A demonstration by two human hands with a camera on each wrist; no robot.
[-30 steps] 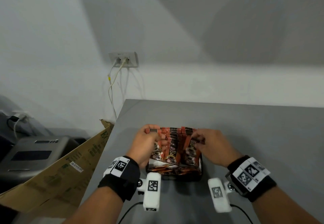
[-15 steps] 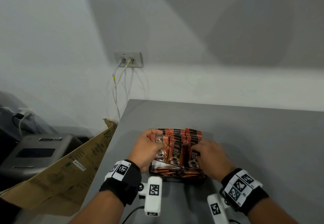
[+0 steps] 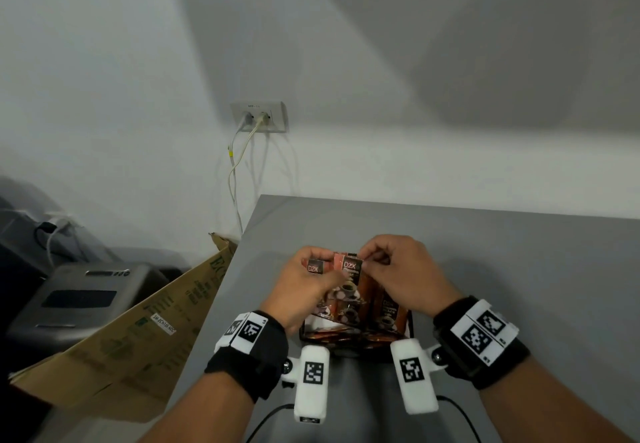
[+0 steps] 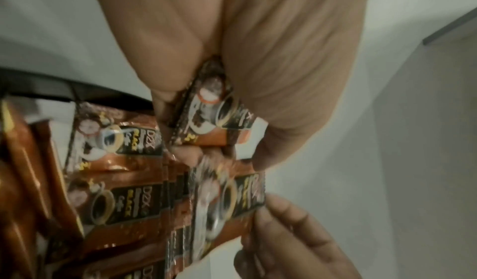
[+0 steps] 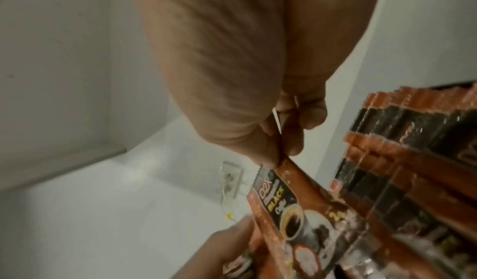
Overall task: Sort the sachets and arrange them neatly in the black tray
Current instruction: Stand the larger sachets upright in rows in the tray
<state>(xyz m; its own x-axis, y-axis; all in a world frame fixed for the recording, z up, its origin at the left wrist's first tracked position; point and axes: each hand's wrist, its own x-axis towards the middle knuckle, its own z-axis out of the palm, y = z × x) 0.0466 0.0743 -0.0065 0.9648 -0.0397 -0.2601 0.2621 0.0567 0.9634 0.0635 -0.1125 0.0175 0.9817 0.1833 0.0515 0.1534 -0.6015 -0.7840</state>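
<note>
Several orange-and-black coffee sachets (image 3: 351,299) stand upright in a black tray (image 3: 410,321) near the table's front edge. My left hand (image 3: 304,281) grips one sachet (image 4: 214,120) between thumb and fingers at the left of the stack. My right hand (image 3: 394,269) pinches the top corner of another sachet (image 5: 281,201) and holds it raised above the rows. More sachets (image 5: 413,161) stand packed in rows to the right. Both hands hide most of the tray's far part.
The grey table (image 3: 485,252) stretches away behind and to the right of the tray. A cardboard box (image 3: 138,331) leans off the table's left edge. A wall socket (image 3: 259,117) with white cables hangs on the wall beyond. A grey device (image 3: 79,300) sits low left.
Both hands have come up from the sachet rows and drawn together. The right hand now pinches a sachet lifted above the stack, and the left holds one beside it.
</note>
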